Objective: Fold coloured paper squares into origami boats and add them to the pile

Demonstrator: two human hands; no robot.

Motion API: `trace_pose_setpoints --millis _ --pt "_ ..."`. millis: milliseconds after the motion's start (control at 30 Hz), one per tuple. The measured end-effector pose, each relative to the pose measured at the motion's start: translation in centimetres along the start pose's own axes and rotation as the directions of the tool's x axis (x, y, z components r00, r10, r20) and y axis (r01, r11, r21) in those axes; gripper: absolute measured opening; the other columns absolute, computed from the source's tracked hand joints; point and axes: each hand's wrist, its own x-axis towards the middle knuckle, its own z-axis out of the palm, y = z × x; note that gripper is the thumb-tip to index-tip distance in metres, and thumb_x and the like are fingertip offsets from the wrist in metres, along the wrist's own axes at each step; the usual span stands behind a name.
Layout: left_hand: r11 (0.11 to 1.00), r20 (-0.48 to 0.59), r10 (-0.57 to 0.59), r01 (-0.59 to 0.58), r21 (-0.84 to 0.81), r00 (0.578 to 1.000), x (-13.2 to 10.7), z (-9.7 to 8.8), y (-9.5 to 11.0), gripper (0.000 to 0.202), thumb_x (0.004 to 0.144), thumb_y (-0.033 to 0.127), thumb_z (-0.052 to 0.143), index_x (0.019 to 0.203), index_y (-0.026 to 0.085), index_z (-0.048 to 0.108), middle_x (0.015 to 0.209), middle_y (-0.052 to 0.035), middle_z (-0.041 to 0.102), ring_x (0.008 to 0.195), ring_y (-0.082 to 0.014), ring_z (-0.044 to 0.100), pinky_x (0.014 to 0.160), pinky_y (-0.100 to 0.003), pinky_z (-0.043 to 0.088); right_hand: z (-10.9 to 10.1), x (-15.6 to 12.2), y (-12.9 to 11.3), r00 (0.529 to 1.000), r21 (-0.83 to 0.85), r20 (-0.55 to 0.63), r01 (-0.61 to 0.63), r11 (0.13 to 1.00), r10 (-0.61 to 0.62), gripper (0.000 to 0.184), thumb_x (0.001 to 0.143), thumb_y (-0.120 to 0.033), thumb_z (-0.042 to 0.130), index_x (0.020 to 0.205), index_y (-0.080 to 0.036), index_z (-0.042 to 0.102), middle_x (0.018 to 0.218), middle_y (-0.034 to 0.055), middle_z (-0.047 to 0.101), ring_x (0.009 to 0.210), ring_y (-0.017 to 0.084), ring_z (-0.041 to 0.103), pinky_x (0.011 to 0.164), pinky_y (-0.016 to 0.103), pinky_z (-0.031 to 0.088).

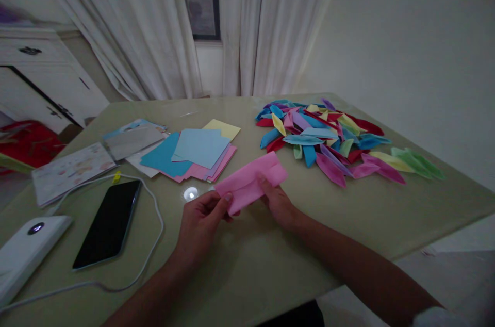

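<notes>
A folded sheet of pink paper [249, 182] is held a little above the table, tilted up toward its right end. My left hand [203, 216] pinches its lower left corner, thumb on top and fingers underneath. At the paper's right part, my right hand [279, 204] grips the lower edge, with its thumb on the front face and its other fingers mostly hidden behind. A crease or flap runs lengthwise along the paper. Behind it to the left are loose sheets, with light blue paper [201, 146] on top of teal, pink and yellow ones.
A heap of folded coloured paper pieces [313, 131] covers the table's back right. On the left lie a black-screened phone [110, 224], a white power bank [29, 249], a looping white cable [158, 208] and a patterned booklet [73, 172]. The table [371, 213] ends in an edge at right.
</notes>
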Motion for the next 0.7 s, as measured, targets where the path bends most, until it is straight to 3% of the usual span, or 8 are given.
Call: trace_pose_setpoints --millis 100,233,333,400,500,700 --pt "1.0 -0.047 0.01 -0.01 -0.007 0.999 0.4 -0.8 0.1 0.036 0.085 0.053 0.085 0.076 0.018 0.079 0.068 -0.0062 0.078 0.06 -0.0193 0.072 0.058 -0.026 0.057 -1.8 1.6 -1.7 0.982 0.049 -0.09 0.171 0.984 -0.166 0.059 0.089 -0.079 0.067 0.08 -0.021 0.073 0.076 0.0055 0.068 0.074 0.022 0.061 0.071 0.037 0.052" --pt "0.998 -0.097 0.048 -0.044 0.043 0.994 0.9 -1.9 0.5 0.036 0.083 0.053 0.087 0.08 0.018 0.081 0.072 -0.0066 0.081 0.063 -0.0194 0.073 0.061 -0.026 0.059 -4.2 2.9 -4.2 0.923 0.013 -0.214 0.331 0.943 -0.321 0.055 0.094 -0.072 0.061 0.094 -0.022 0.085 0.098 0.0095 0.08 0.075 0.02 0.059 0.064 0.033 0.045" --pt "0.992 -0.085 0.079 -0.071 0.101 0.993 1.0 -2.1 0.6 0.036 0.084 0.054 0.086 0.086 0.018 0.083 0.073 -0.0066 0.081 0.063 -0.0199 0.073 0.062 -0.027 0.058 -4.8 3.0 -4.7 0.93 -0.022 -0.185 0.32 0.947 -0.318 0.067 0.093 -0.082 0.056 0.095 -0.022 0.087 0.094 0.0096 0.079 0.07 0.019 0.058 0.061 0.032 0.043" --pt "0.988 -0.067 0.092 -0.083 0.133 0.993 0.9 -2.1 0.5 0.035 0.085 0.053 0.085 0.084 0.018 0.083 0.071 -0.0064 0.08 0.062 -0.0197 0.072 0.061 -0.027 0.057 -4.5 2.7 -4.4 0.94 -0.057 -0.146 0.303 0.951 -0.308 0.063 0.086 -0.081 0.068 0.094 -0.022 0.086 0.082 0.0066 0.075 0.066 0.018 0.057 0.058 0.031 0.042" --pt "0.988 -0.041 0.083 -0.076 0.133 0.996 0.9 -1.8 0.4 0.036 0.086 0.054 0.084 0.084 0.017 0.084 0.07 -0.0064 0.08 0.062 -0.0194 0.072 0.061 -0.027 0.057 -3.7 2.2 -3.9 0.956 -0.145 -0.09 0.265 0.953 -0.279 0.038 0.08 -0.057 0.089 0.088 -0.021 0.084 0.071 0.0011 0.07 0.061 0.015 0.055 0.058 0.03 0.044" --pt "0.999 -0.082 0.05 -0.051 -0.009 0.995 1.4 -2.1 0.2 0.036 0.083 0.05 0.089 0.099 0.017 0.083 0.08 -0.0055 0.081 0.067 -0.0186 0.072 0.063 -0.026 0.06 -3.2 2.3 -3.5 0.972 -0.046 -0.112 0.204 0.978 -0.208 0.027 0.077 -0.042 0.09 0.09 -0.02 0.082 0.07 -0.0011 0.067 0.06 0.012 0.053 0.053 0.025 0.043"
